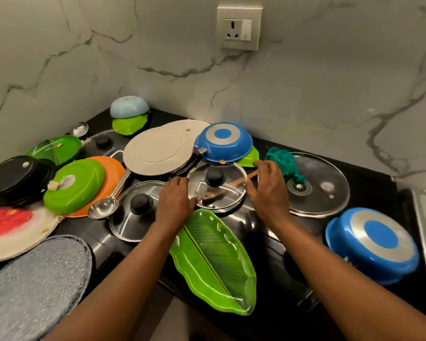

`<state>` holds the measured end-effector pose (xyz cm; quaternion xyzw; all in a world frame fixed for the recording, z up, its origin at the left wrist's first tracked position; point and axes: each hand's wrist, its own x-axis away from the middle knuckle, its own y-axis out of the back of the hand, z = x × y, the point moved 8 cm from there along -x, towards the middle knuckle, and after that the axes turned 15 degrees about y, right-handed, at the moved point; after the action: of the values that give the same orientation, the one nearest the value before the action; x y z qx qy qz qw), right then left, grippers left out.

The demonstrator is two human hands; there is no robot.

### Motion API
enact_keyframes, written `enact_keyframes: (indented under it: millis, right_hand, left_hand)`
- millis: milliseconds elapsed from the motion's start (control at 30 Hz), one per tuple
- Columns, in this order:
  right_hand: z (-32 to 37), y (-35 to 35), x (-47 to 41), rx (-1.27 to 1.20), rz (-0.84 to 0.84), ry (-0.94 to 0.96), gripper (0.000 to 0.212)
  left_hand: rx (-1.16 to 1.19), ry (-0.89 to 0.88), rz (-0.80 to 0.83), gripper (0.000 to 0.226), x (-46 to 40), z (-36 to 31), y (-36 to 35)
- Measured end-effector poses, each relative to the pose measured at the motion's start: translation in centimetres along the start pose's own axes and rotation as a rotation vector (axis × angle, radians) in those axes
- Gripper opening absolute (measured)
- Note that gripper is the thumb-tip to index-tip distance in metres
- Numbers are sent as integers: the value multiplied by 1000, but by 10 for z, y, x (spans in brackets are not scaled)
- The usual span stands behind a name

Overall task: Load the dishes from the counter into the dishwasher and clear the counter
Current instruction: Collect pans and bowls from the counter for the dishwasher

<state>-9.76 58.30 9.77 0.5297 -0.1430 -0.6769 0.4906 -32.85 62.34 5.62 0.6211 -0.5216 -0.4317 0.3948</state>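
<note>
A round glass lid point(228, 193) with a black knob lies at the middle of the black counter point(263, 232), over a wooden spatula point(234, 184). My left hand point(176, 198) grips its left rim and my right hand point(268, 185) grips its right rim. A green leaf-shaped plate point(214, 257) lies just in front of my hands. A second glass lid point(135, 212) sits to the left, and a large glass lid point(317, 185) to the right.
Two upturned blue pans point(223, 143) point(371, 244), a cream plate point(158, 151), a steel ladle point(103, 205), green and orange plates point(76, 185), a black dish point(17, 178), a grey plate point(35, 279) and a teal scrubber point(284, 161) crowd the counter. Marble walls close the corner.
</note>
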Motion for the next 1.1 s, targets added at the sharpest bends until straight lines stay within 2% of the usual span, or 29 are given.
enact_keyframes:
  millis: [200, 300, 533, 600, 700, 800, 967, 1100]
  right_hand:
    - [-6, -48, -28, -51, 62, -14, 43]
    - [6, -74, -44, -30, 85, 56, 42]
    - [66, -136, -84, -123, 115, 127, 37]
    - [83, -155, -98, -169, 123, 158, 36]
    - [114, -186, -119, -227, 137, 228, 37]
    - [142, -219, -144, -256, 176, 293, 37]
    - [175, -270, -195, -227, 218, 371, 41]
    - [180, -311, -249, -175, 254, 437, 50]
  left_hand:
    - [-102, 37, 0, 57, -36, 42, -3]
    - [-156, 23, 31, 63, -44, 57, -13]
    - [-136, -78, -63, 51, -43, 70, -19]
    - [-79, -80, -66, 50, -45, 77, -16]
    - [194, -9, -87, 46, -57, 93, 7]
    - [302, 91, -227, 40, -91, 130, 46]
    - [206, 336, -215, 53, -176, 229, 82]
    - [89, 323, -102, 83, -242, 257, 83]
